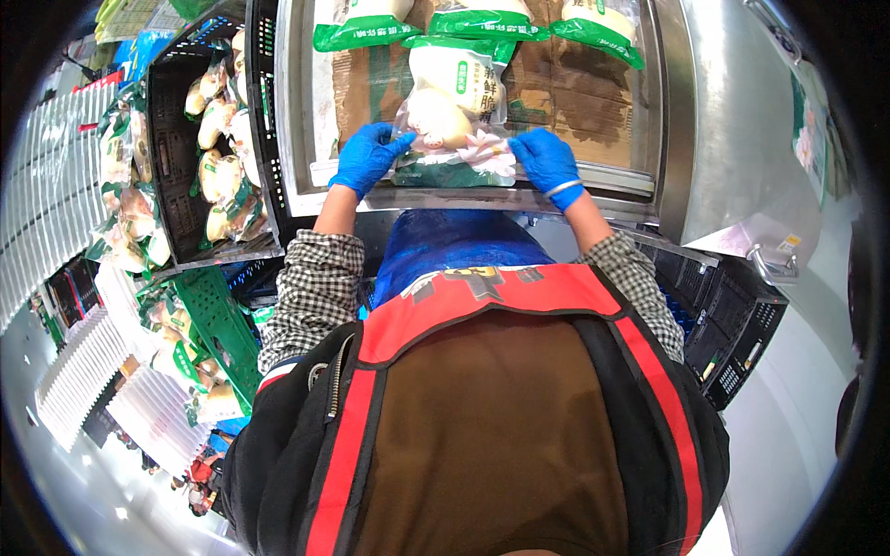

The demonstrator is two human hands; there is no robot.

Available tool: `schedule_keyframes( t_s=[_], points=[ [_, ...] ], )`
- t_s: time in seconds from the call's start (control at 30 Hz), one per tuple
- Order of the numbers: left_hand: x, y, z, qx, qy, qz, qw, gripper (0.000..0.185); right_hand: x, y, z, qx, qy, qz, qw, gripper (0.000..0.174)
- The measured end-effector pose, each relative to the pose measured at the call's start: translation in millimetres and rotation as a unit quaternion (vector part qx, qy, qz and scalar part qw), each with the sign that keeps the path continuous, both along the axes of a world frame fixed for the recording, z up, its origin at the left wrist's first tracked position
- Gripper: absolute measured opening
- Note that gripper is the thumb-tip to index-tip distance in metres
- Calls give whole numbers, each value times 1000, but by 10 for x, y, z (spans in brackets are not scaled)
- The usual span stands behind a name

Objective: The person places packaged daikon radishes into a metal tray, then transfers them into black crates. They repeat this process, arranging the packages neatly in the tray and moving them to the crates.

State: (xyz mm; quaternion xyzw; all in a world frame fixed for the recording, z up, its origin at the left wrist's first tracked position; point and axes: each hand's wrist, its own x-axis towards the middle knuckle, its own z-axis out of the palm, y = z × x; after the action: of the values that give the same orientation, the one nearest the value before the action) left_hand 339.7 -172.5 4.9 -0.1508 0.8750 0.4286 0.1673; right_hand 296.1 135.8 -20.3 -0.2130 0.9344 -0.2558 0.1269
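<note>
A clear plastic bag of lotus root pieces [445, 115], printed green with pink flowers, lies on a cardboard-lined metal tray [473, 201] in front of me. My left hand [366, 158], in a blue glove, pinches the bag's left edge near its lower end. On the other side my right hand [547, 163], gloved in blue with a pale band at the wrist, grips the bag's right corner. Beyond it, several similar bags [483, 19] with green ends lie in a row across the tray's far part, partly cut off by the picture's top.
To the left stands a black plastic crate [182, 208] holding several bagged lotus roots [221, 177]. A green crate [212, 326] is below it, with more bags beside it. At right are a stainless steel machine cover [737, 132] with a handle and black crates [737, 333].
</note>
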Motion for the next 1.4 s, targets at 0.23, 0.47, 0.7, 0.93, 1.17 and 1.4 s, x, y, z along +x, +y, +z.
schedule_keyframes(
  t_s=[0.23, 0.47, 0.7, 0.93, 1.17, 1.4],
  points=[
    [50, -130, -138, 32, -60, 12, 998, 33, 458, 166, 273, -4, 134, 59, 989, 38],
    [-75, -188, -118, 27, -88, -35, 995, 34, 780, 240, 397, -17, 80, 23, 996, 51],
    [-164, -187, -24, 9, -105, -67, 992, 32, 434, 150, 233, 89, 61, 16, 994, 44],
    [-165, -193, -47, 26, -95, -55, 994, 29, 487, 147, 295, 59, 176, 31, 982, 40],
    [-160, -204, -135, 7, -86, -83, 993, 30, 776, 223, 493, -44, 124, 82, 988, 21],
    [-76, -109, -37, -47, -76, -90, 992, 33, 238, -223, 245, -97, 28, -133, 986, 36]
  ],
)
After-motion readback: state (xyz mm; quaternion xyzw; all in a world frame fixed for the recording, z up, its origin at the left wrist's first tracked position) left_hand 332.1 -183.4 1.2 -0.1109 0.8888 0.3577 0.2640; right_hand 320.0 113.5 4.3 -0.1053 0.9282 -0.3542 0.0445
